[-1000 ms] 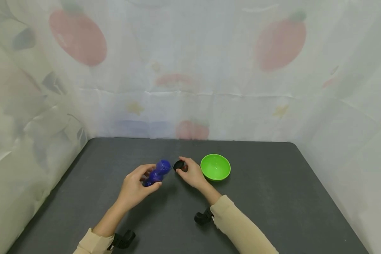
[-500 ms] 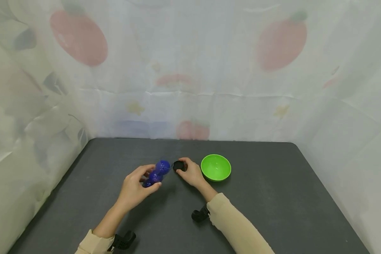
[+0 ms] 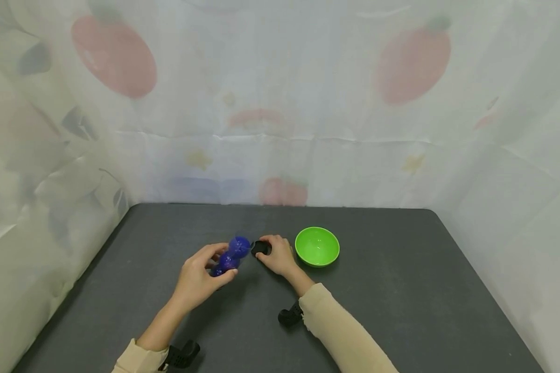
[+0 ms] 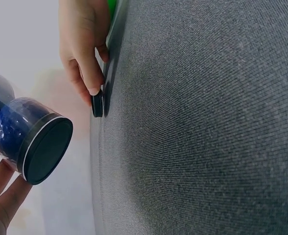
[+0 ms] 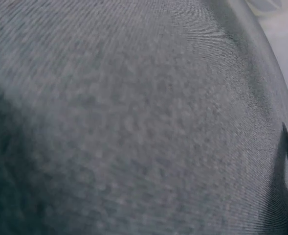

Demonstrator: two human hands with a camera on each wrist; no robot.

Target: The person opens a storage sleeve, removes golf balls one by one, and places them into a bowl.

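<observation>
On the dark grey surface (image 3: 401, 290), left of a green bowl (image 3: 317, 246), the left hand (image 3: 197, 277) grips a lumpy blue bottle (image 3: 231, 255), uncapped and tilted. Between bottle and bowl, the right hand (image 3: 277, 256) pinches its black cap (image 3: 260, 248) against the surface; bowl looks empty.

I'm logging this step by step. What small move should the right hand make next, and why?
Probably let go of the black cap and draw back: the right hand has it down at the table, while the left hand holds the blue bottle beside the green bowl.
</observation>
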